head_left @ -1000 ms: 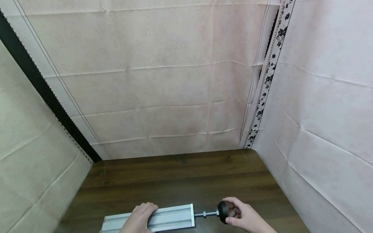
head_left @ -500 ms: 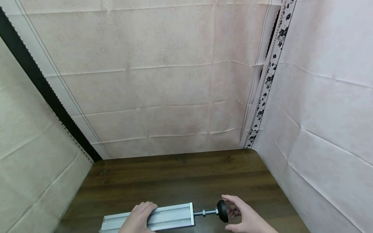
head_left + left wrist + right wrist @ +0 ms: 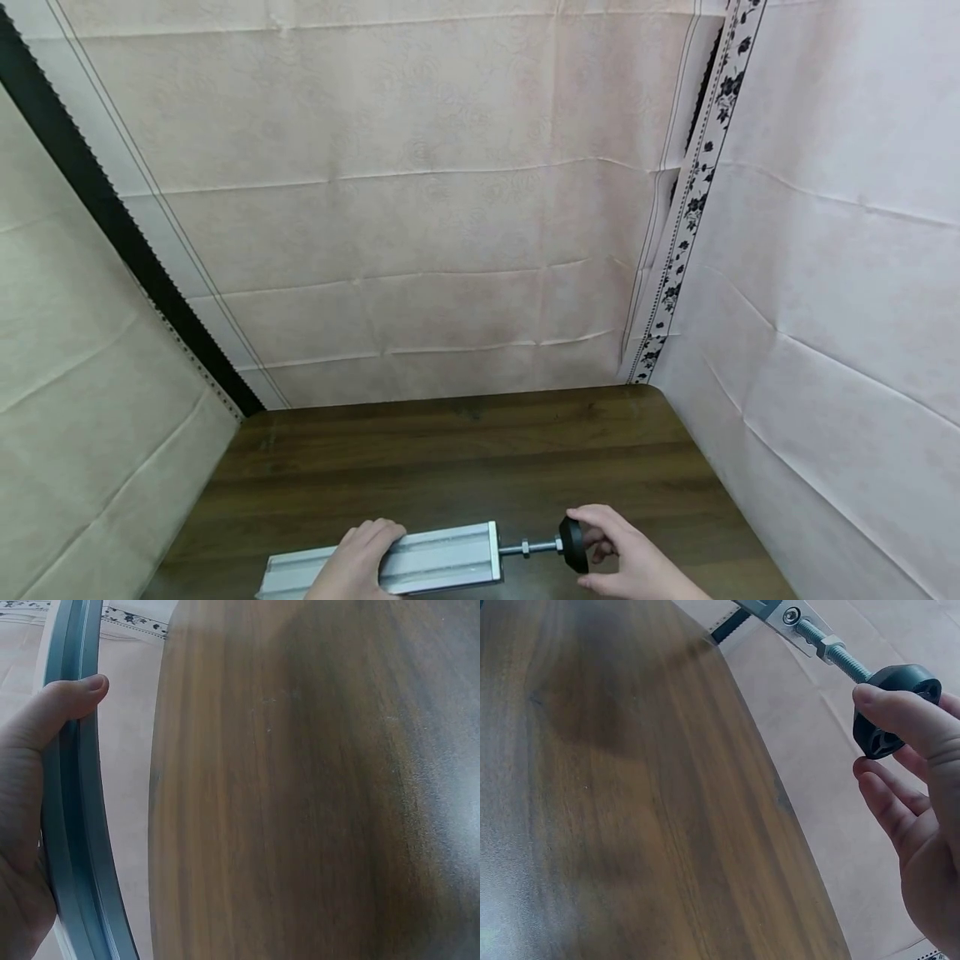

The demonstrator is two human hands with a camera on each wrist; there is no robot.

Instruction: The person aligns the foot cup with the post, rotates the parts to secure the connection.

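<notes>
A silver slotted aluminium profile lies crosswise low in the head view. My left hand grips it around its middle, the thumb bent over one edge in the left wrist view. From the end plate at its right end sticks out a threaded rod with a hex nut partway along. This rod ends in a black levelling foot. My right hand pinches the foot's rim between thumb and forefinger; the other fingers curl below it. The forefinger is partly hidden behind the foot.
Beneath is a dark brown wood-grain table. Creased pale cloth hangs behind it, with more cloth panels at left and right. A black strip and a floral border run along the cloth joins.
Half a second ago my right thumb and fingers had spread away from the foot; they now close on its rim again. My left hand and the profile stay nearly still.
</notes>
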